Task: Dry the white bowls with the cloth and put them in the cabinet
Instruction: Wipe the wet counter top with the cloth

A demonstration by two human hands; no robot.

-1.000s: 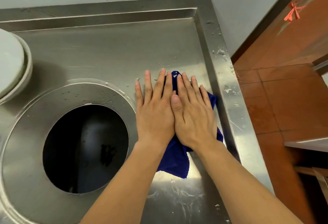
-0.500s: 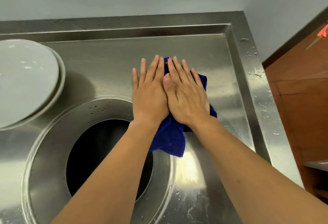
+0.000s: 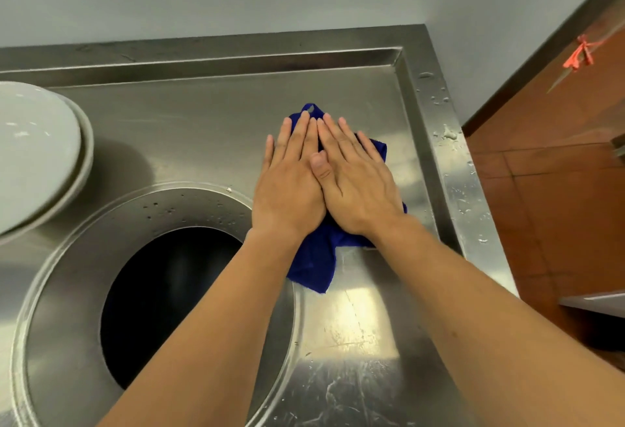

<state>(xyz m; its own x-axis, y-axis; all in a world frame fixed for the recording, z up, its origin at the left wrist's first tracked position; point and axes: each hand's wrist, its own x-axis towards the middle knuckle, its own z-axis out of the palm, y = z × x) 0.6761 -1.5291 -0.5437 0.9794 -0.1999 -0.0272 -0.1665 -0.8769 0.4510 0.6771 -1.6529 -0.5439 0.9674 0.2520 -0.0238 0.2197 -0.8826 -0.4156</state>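
Bench (image 3: 209, 135): brushed stainless steel, semi-glossy, scratched, water-spotted along the right rim. Cloth (image 3: 314, 264): blue, soft matt pile. Bowls (image 3: 37, 152): white, smooth, glazed.

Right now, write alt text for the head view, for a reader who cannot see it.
Left hand and right hand lie flat, side by side, on a blue cloth on a wet steel counter. A round dark opening is at lower left; stacked white bowls sit at the left edge.

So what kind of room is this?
Probably a dishwashing corner of a kitchen: a steel counter with a round hole, wet white bowls, and a blue cloth under both hands.
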